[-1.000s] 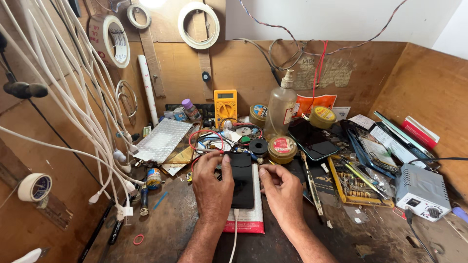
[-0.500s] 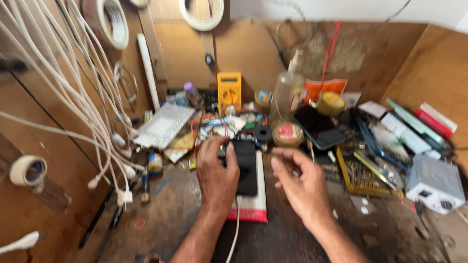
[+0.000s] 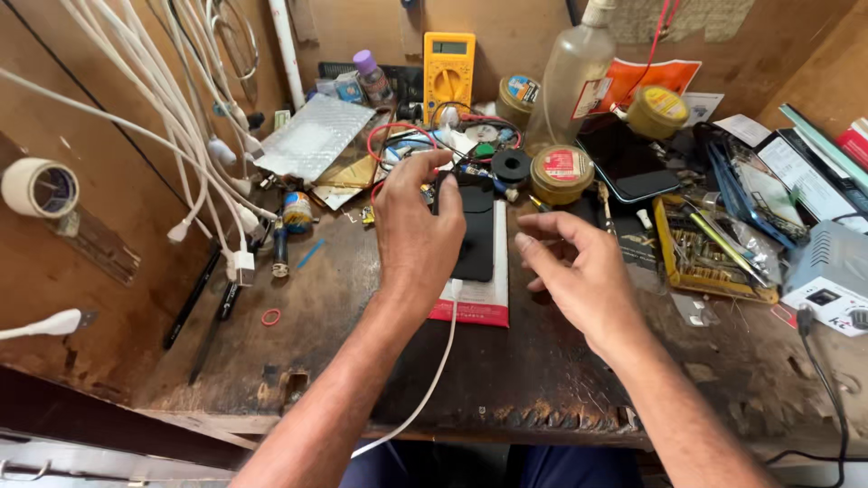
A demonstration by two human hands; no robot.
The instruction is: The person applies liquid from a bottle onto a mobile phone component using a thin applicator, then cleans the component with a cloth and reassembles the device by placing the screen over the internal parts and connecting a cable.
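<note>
Phone (image 3: 474, 237) lies gripped under left hand (image 3: 416, 226); right hand (image 3: 579, 276) hovers beside it, loosely open, empty.

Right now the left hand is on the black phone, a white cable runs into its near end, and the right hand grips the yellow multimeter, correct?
Not quite. The right hand hovers open beside the black phone, holding nothing; the yellow multimeter stands untouched at the back. The head view shows this. The left hand and white cable are as you said.

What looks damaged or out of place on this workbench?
The workbench front edge is chipped and splintered, with a notch broken out near the left forearm. The top is crowded with loose parts. The black phone lies square on a red-and-white pad, its white cable plugged in, under the left hand.
</note>
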